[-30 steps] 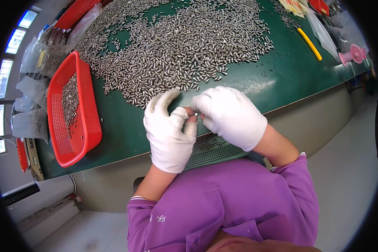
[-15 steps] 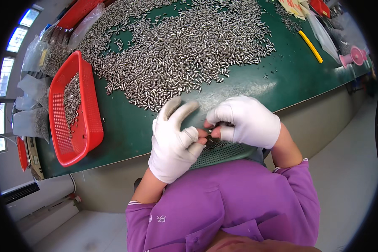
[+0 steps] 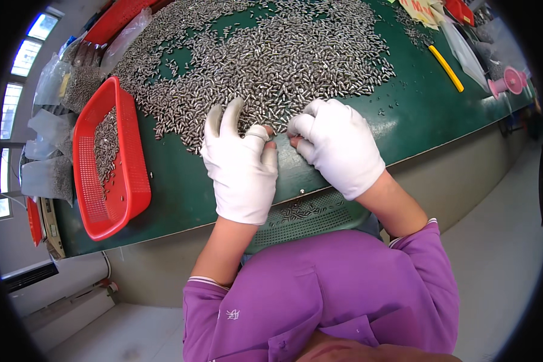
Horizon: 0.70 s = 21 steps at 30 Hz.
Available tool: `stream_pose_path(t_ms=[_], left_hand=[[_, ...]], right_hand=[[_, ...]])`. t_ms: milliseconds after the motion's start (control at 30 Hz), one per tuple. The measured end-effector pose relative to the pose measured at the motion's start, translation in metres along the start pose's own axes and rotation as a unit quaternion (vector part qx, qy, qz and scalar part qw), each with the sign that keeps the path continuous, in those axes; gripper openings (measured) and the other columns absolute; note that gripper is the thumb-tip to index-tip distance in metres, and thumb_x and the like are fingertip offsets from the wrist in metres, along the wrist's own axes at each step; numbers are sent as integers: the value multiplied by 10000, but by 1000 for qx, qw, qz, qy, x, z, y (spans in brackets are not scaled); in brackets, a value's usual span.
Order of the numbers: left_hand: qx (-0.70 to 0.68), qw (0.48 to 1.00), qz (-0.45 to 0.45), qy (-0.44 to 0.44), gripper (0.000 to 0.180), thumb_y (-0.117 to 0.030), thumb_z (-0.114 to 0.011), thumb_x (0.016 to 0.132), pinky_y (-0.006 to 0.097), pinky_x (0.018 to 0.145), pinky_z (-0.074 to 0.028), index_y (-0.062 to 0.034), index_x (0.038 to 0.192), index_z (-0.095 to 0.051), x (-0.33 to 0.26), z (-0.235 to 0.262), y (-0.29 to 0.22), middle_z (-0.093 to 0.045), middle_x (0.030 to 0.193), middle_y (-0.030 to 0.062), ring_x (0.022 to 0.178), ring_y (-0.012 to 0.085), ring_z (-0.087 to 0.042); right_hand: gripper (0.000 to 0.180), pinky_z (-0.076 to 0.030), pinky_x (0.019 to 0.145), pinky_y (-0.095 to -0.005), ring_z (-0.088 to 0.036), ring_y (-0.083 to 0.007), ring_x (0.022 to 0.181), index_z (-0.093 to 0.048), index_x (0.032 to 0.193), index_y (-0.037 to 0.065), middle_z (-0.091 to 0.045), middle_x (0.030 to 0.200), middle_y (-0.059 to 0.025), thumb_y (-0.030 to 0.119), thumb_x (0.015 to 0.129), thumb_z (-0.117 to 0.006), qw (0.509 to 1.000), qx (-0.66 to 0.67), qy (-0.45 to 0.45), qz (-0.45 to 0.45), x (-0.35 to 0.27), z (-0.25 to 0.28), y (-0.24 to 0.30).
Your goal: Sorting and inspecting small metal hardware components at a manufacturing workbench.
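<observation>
A big heap of small metal pins [image 3: 265, 60] covers the green table [image 3: 404, 120]. Both my hands wear white gloves and rest palm down at the heap's near edge. My left hand [image 3: 241, 163] has its fingers spread onto the pins. My right hand [image 3: 338, 145] sits beside it with fingertips curled at the pins, almost touching the left thumb. Whether either hand pinches a pin I cannot tell. A green mesh basket [image 3: 308, 217] holding a few pins sits in my lap below the table edge.
A red mesh basket [image 3: 111, 175] with pins stands at the left of the table. Clear plastic bags of pins [image 3: 54, 108] lie beyond it. A yellow pen-like tool [image 3: 446, 67] and a pink object [image 3: 507, 81] lie at the far right.
Both hands moved forward from above the lap basket at the table edge up onto the near edge of the pin heap, and the left hand's fingers spread out.
</observation>
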<state>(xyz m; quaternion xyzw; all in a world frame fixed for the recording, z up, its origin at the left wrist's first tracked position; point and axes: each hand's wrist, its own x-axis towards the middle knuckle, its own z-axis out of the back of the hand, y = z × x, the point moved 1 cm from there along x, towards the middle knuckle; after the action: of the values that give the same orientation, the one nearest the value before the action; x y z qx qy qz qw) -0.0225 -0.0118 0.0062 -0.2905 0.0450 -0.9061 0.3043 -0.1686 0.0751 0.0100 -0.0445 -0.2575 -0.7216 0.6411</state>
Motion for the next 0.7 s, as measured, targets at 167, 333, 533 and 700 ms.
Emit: stream_pose_path(t_ms=[167, 333, 533, 700], left_hand=[[-17, 1000, 12, 20, 199, -84, -787, 727, 529, 1051, -412, -98, 890, -673, -6, 3, -2, -560, 1392, 173, 1323, 445, -465], [-85, 995, 5, 58, 230, -38, -796, 700, 511, 1078, -402, -95, 864, -645, -23, 12, -10, -557, 1408, 144, 1348, 428, -459], [-100, 992, 7, 72, 217, -63, -796, 706, 547, 1035, -402, -108, 872, -663, -27, 14, -7, -534, 1432, 153, 1360, 473, -421], [-81, 994, 19, 75, 216, -77, -792, 714, 564, 1054, -387, -118, 878, -657, -29, 14, -8, -505, 1464, 162, 1381, 485, -393]], right_hand=[[118, -530, 759, -427, -639, -297, 849, -715, 893, 129, -648, 870, -61, 210, 813, -749, 997, 61, 16, -49, -11, 2, 1], [106, -531, 771, -407, -646, -268, 860, -688, 861, 135, -630, 853, -61, 230, 839, -728, 994, 89, 54, -41, -24, 9, 4], [96, -532, 771, -409, -648, -275, 849, -703, 851, 140, -641, 848, -61, 231, 835, -731, 992, 101, 56, -44, -28, 12, 2], [94, -537, 776, -413, -651, -282, 851, -704, 861, 132, -646, 858, -61, 223, 842, -723, 988, 125, 77, -47, -28, 15, 0]])
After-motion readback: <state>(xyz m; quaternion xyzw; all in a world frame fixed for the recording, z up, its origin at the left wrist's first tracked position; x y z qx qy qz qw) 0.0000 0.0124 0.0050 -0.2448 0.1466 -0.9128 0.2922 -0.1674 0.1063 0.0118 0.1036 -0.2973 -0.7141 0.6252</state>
